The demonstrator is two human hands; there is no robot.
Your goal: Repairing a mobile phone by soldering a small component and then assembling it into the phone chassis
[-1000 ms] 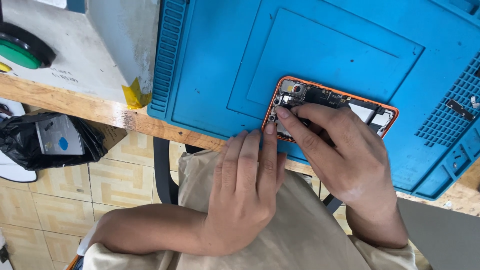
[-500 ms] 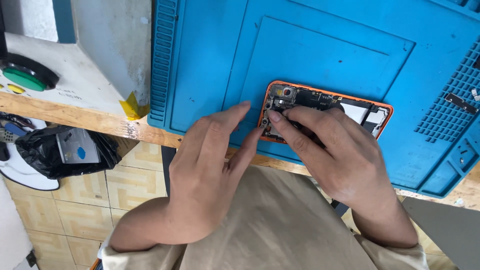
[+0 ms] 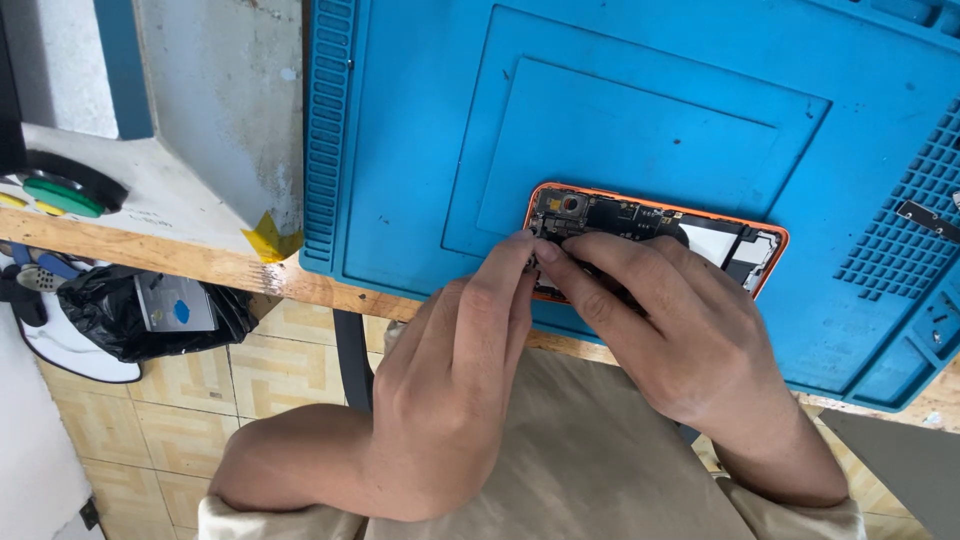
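The opened phone (image 3: 655, 235), back cover off inside an orange frame, lies flat on the blue work mat (image 3: 640, 120) toward the mat's 6 o'clock edge, its circuit boards and camera module bare. It looks light and stiff but fragile: the exposed boards and thin connectors would bend or tear easily, so the orange rim is the safe place to take hold, not the middle. The right hand (image 3: 680, 340) lies over the phone's near half, fingers curled down onto it, while the left hand (image 3: 455, 390) reaches in from 7 o'clock, fingertips together at the phone's camera-end corner. Whether they pinch a small part or tool I cannot tell, as the fingers hide it. At 9 o'clock the wooden counter (image 3: 180, 250) carries green and yellow discs, cut off by the frame.
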